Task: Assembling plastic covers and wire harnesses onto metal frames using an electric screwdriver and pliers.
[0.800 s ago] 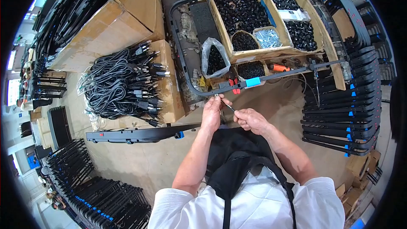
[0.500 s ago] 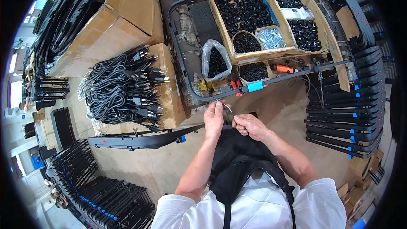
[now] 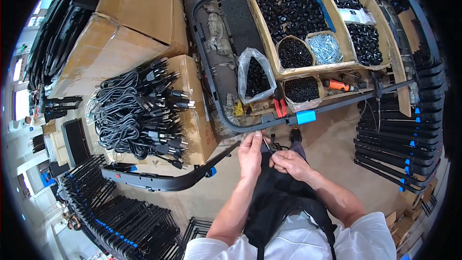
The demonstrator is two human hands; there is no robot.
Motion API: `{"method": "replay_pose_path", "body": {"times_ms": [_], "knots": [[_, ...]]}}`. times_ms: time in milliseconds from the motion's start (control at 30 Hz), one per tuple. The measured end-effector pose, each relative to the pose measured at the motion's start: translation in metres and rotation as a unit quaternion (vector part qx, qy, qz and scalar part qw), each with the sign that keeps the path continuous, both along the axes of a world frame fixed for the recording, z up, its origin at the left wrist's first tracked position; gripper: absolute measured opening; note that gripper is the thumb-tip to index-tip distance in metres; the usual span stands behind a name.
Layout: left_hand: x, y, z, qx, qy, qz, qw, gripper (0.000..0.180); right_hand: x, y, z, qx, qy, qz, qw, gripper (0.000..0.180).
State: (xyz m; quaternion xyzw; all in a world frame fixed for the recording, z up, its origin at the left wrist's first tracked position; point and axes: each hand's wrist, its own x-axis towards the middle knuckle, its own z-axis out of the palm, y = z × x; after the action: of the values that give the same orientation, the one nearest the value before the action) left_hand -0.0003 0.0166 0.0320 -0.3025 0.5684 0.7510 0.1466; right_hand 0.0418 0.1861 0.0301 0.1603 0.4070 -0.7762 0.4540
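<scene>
A long black frame [image 3: 240,127] with rounded corners lies across the bench in front of me. My left hand [image 3: 250,156] is pinched just under its near edge, close to the left corner. Whatever sits between those fingertips is too small to make out. Just to the right and a little lower, my right hand [image 3: 289,163] is closed around one end of a thin silvery rod [image 3: 267,145], which slants up towards the left fingertips. A blue tape band [image 3: 305,117] wraps the near rail to the right of my hands.
Wooden trays [image 3: 332,70] of black plastic parts and silver screws [image 3: 325,49] stand beyond the near rail. Bundled black power cords [image 3: 139,110] lie on a carton at left. An orange-handled tool [image 3: 339,84] rests below the trays. Stacked black frames [image 3: 399,149] stand at right.
The whole view has shifted, so the bench and frame appear lower and further right. Both hands stay by the near rail. The silvery piece looked curved before and now looks straighter.
</scene>
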Motion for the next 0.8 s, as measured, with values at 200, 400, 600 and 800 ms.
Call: {"method": "replay_pose_path", "body": {"times_ms": [200,400,600,800], "knots": [[0.001,0.002,0.002,0.038,0.004,0.022,0.999,0.019,-0.007,0.011,0.007,0.043,0.039,0.031,0.998,0.041],[-0.003,0.007,0.006,-0.008,0.005,0.020,1.000,0.019,-0.014,0.009,0.002,0.084,0.049,0.073,0.993,0.041],[0.001,0.014,0.003,0.135,-0.004,0.098,0.986,0.019,-0.030,0.014,0.000,0.158,0.149,0.153,0.964,0.038],[-0.011,0.014,0.029,-0.080,-0.113,-0.033,0.990,0.026,-0.020,0.011,0.001,0.155,0.134,0.160,0.966,0.037]]}}
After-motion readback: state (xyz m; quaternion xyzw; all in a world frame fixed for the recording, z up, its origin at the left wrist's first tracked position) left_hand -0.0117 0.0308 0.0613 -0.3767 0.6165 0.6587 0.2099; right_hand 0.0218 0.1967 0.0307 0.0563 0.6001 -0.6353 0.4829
